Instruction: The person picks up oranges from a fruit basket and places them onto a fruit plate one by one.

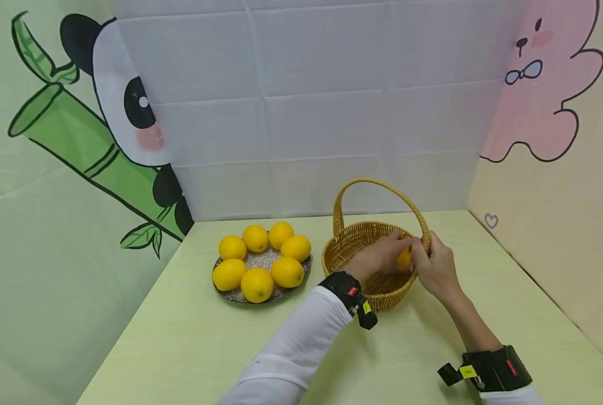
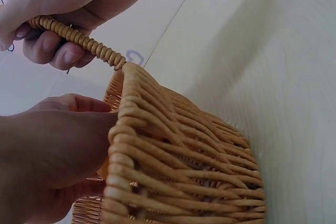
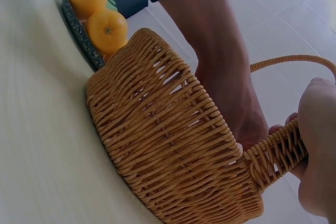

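Observation:
In the head view, my left hand (image 1: 382, 254) reaches over the rim into a wicker basket (image 1: 379, 302), its fingers curled round an orange (image 1: 404, 259) against the right inner wall. The hand and basket wall hide most of that fruit. My right hand (image 1: 437, 270) grips the arched handle (image 1: 369, 181) low on its right side, where it meets the rim. In the left wrist view, the fingers of the right hand (image 2: 58, 48) wrap the woven handle. The right wrist view shows the basket's outer side (image 3: 163, 129), with the left hand partly hidden behind it.
Left of the basket, a dark speckled plate (image 1: 262, 260) bears a ring of several oranges (image 1: 257, 284). Everything stands on a pale green table (image 1: 190, 349). A grey cloth wall (image 1: 311, 124) rises behind, and printed side walls flank the table.

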Available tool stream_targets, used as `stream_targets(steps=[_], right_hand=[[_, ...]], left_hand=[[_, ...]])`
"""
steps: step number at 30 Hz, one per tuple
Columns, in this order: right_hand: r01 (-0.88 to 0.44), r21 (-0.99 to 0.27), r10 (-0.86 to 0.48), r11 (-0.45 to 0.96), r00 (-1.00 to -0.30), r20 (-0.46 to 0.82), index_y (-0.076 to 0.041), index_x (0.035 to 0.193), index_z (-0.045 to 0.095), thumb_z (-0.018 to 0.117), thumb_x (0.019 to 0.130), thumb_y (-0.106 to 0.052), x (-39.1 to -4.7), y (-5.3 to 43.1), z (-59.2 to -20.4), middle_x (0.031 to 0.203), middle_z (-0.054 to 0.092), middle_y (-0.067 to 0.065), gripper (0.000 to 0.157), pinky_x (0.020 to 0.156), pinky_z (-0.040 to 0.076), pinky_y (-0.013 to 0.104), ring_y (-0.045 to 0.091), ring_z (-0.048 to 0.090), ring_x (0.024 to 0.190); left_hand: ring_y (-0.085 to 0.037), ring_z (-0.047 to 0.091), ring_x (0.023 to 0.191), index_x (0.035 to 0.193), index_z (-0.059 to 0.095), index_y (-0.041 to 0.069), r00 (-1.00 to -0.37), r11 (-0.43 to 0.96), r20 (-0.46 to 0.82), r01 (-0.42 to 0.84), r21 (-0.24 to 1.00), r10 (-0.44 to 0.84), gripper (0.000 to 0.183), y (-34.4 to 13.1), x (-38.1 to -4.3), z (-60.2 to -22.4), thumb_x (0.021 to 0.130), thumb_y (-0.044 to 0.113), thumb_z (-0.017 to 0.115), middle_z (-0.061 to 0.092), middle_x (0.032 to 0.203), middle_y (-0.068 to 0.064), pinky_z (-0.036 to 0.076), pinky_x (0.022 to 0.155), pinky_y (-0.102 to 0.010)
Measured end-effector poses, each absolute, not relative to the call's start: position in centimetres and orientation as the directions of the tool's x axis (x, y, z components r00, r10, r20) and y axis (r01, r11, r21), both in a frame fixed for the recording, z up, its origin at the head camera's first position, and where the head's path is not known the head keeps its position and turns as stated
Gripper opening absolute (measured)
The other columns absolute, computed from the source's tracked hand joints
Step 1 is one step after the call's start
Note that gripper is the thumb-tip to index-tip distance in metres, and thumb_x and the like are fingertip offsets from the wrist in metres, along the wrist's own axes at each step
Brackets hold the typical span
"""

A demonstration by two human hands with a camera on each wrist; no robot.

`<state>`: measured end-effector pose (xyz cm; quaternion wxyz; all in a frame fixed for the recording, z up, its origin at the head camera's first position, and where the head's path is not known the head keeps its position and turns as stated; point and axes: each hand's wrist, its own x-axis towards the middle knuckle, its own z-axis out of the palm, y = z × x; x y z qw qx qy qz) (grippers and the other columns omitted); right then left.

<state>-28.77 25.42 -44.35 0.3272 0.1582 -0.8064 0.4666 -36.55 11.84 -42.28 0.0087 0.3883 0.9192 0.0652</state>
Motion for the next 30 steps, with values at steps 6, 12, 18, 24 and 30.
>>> stream_targets(steps=[6,12,18,24,30], right_hand=[[-0.561,-0.644,0.051,0.519,-0.732,0.679,0.0,0.085,0.052,0.046,0.108,-0.008,-28.8,25.3,-44.4,0.058,0.059,0.017,0.024,0.033,0.036,0.023,0.013,0.049,0.044],[-0.566,-0.654,0.043,0.502,-0.739,0.673,-0.004,0.086,0.052,0.047,0.109,-0.017,-28.8,25.5,-44.4,0.06,0.059,0.01,0.027,0.033,0.039,0.024,0.016,0.052,0.045],[-0.583,-0.633,0.037,0.51,-0.72,0.693,-0.005,0.085,0.051,0.047,0.109,-0.016,-28.7,25.5,-44.4,0.059,0.057,0.006,0.027,0.032,0.038,0.025,0.017,0.05,0.043],[-0.578,-0.621,0.04,0.529,-0.714,0.699,-0.007,0.085,0.051,0.047,0.109,-0.016,-28.5,25.3,-44.3,0.059,0.057,0.006,0.027,0.032,0.037,0.024,0.016,0.049,0.043],[-0.574,-0.618,0.038,0.537,-0.716,0.697,-0.007,0.086,0.051,0.047,0.109,-0.017,-28.5,25.0,-44.3,0.059,0.056,0.006,0.026,0.032,0.036,0.024,0.015,0.048,0.043]], left_hand=[[-0.011,0.051,0.106,0.156,0.039,0.04,-0.686,0.677,0.045,0.726,0.121,0.727,0.069,11.6,-36.4,-42.2,0.095,0.039,0.073,0.045,0.134,0.003,0.05,0.089,-0.023],[-0.01,0.046,0.108,0.152,0.045,0.037,-0.648,0.635,0.065,0.759,0.143,0.759,0.063,11.0,-36.5,-42.1,0.095,0.039,0.072,0.045,0.132,0.003,0.047,0.09,-0.024],[-0.007,0.047,0.107,0.144,0.052,0.032,-0.663,0.648,0.037,0.74,0.183,0.747,0.054,10.5,-36.6,-41.9,0.095,0.037,0.074,0.046,0.13,0.004,0.048,0.091,-0.021],[-0.007,0.046,0.108,0.137,0.056,0.031,-0.664,0.654,0.026,0.741,0.151,0.747,0.046,10.0,-36.7,-41.4,0.095,0.037,0.073,0.047,0.133,0.004,0.047,0.088,-0.021],[-0.006,0.047,0.108,0.14,0.061,0.03,-0.627,0.614,0.076,0.776,0.145,0.775,0.048,9.0,-36.4,-40.3,0.094,0.035,0.074,0.05,0.133,0.003,0.046,0.087,-0.019]])
